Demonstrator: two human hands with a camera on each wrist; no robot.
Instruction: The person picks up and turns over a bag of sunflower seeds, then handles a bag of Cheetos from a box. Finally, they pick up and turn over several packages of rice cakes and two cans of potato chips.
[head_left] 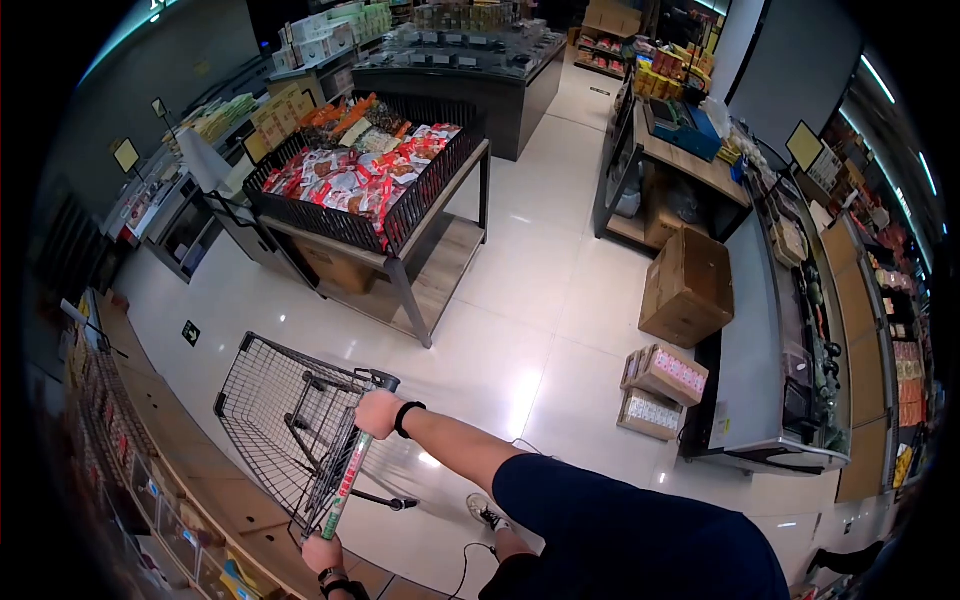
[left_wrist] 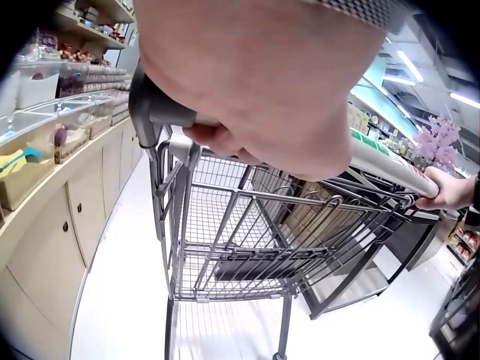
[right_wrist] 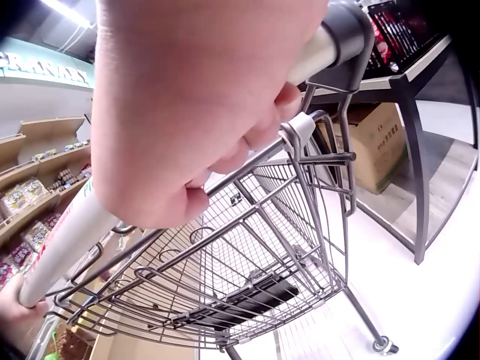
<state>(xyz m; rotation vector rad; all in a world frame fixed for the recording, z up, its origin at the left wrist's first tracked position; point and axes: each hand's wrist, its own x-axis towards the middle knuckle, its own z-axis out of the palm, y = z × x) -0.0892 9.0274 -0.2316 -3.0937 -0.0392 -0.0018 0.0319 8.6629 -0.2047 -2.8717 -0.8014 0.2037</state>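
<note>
A wire shopping cart [head_left: 262, 395] stands on the floor ahead, its basket pointing to the left in the head view. Both hands hold its push bar [head_left: 347, 484], a white tube with red and green print. My right hand [head_left: 378, 413] grips the bar close to its dark grey end cap [right_wrist: 352, 34], with a black band on the wrist. At the other end my left hand [head_left: 322, 552] has its fingers curled round the bar, beside the other grey cap [left_wrist: 154, 105]. Wire mesh and a dark panel [left_wrist: 259, 268] show below the bar in the left wrist view.
A display table [head_left: 415, 300] bearing a black crate of red packets stands ahead. Wooden counters [head_left: 190, 455] with food bins line the left. Right of the aisle are a large cardboard box [head_left: 688, 288], smaller cartons [head_left: 668, 375] and a chiller case [head_left: 770, 400]. Pale tiled floor [head_left: 530, 340] runs between.
</note>
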